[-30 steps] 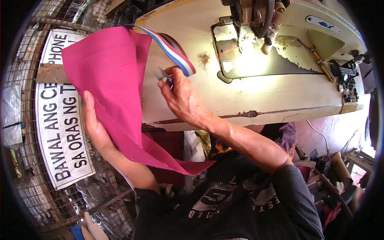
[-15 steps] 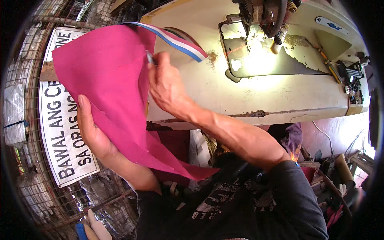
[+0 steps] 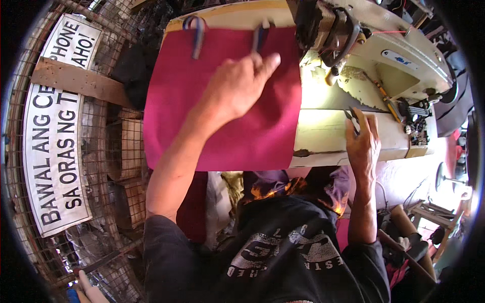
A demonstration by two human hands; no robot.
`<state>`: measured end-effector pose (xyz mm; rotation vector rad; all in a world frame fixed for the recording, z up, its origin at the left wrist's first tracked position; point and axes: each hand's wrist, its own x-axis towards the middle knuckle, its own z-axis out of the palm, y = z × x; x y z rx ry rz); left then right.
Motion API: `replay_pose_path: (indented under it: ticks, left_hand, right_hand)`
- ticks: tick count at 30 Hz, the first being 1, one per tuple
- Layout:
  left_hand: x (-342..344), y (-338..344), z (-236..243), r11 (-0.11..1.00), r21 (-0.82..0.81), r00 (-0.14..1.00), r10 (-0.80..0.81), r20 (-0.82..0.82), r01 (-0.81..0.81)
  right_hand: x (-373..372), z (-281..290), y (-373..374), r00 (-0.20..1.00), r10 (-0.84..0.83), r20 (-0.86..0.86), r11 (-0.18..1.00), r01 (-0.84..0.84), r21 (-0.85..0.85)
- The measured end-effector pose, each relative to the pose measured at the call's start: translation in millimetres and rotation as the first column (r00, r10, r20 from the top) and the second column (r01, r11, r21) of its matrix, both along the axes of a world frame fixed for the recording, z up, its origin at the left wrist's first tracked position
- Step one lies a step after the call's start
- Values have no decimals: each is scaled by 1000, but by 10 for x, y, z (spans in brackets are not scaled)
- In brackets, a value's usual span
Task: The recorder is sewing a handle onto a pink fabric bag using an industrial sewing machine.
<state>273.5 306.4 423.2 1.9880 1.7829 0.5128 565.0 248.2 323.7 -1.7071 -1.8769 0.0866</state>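
A flat magenta cloth piece lies over the left part of the sewing machine table, its near edge at the table's front. Two striped ribbon loops, one a blue and white ribbon at the upper left, stand at the cloth's far edge. My left hand reaches across the cloth, fingers curled, closed on the end of the right striped ribbon; slight blur softens the fingertips. To the right of the cloth, my right hand is closed around small dark thread snips, tips pointing away from me.
The sewing machine stands at the far right, its lamp lighting the needle area. A yellow-handled tool lies on the machine bed near metal parts. A wire mesh wall with a white sign runs along the left.
The magenta cloth has gone from being held up at the left to lying flat on the table. My left hand moved to the far ribbon; my right hand moved right with the snips.
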Motion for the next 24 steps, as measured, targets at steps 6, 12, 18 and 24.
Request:
replay_pose_path:
  ticks: [6,12,18,24]
  left_hand:
    - [-652,108,-754,922,382,935,81,-344,60]
    - [-843,-477,-1216,960,274,867,190,-460,-65]
    - [-445,-1044,-1219,918,337,825,352,-442,-211]
    - [-449,-877,-1027,910,396,859,298,-416,-124]
  right_hand:
    - [435,-294,38,971,-123,205,985,94,146]
    - [419,-304,100,976,-89,201,988,61,140]
    - [-137,-21,7,983,133,130,957,-161,240]
    - [-1120,-2,-48,800,599,19,794,-597,118]
